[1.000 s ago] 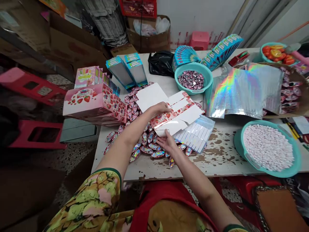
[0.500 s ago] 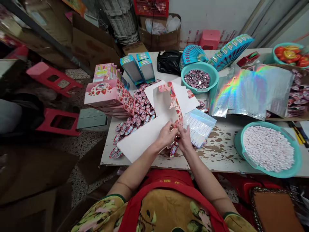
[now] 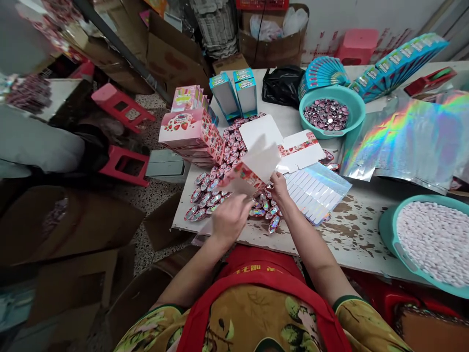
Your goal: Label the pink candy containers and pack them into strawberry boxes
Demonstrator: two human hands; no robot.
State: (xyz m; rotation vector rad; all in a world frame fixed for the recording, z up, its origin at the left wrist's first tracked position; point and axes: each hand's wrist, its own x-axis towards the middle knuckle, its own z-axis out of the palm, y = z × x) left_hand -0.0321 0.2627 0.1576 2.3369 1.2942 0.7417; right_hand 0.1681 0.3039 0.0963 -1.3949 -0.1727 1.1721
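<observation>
A flat, unfolded pink-and-white strawberry carton (image 3: 252, 168) is held up over the table between both hands. My left hand (image 3: 229, 220) grips its lower left part; the fingers are blurred by motion. My right hand (image 3: 280, 188) pinches the carton's right edge. Under them lies a heap of shiny oval candy packets (image 3: 212, 193). More flat white carton blanks (image 3: 293, 149) lie just behind, and a stack of holographic strips (image 3: 315, 190) sits to the right of my right hand.
Folded strawberry boxes (image 3: 188, 132) and blue boxes (image 3: 236, 93) stand at the table's left. A teal bowl of round lids (image 3: 331, 112), holographic sheets (image 3: 406, 139) and a teal basin of white pellets (image 3: 434, 242) lie right. Red stools (image 3: 122, 164) and cardboard boxes fill the floor left.
The carton blank was lifted from the pile, brought toward me and turned in both hands. My left hand has slid down and left along it. The camera has shifted left.
</observation>
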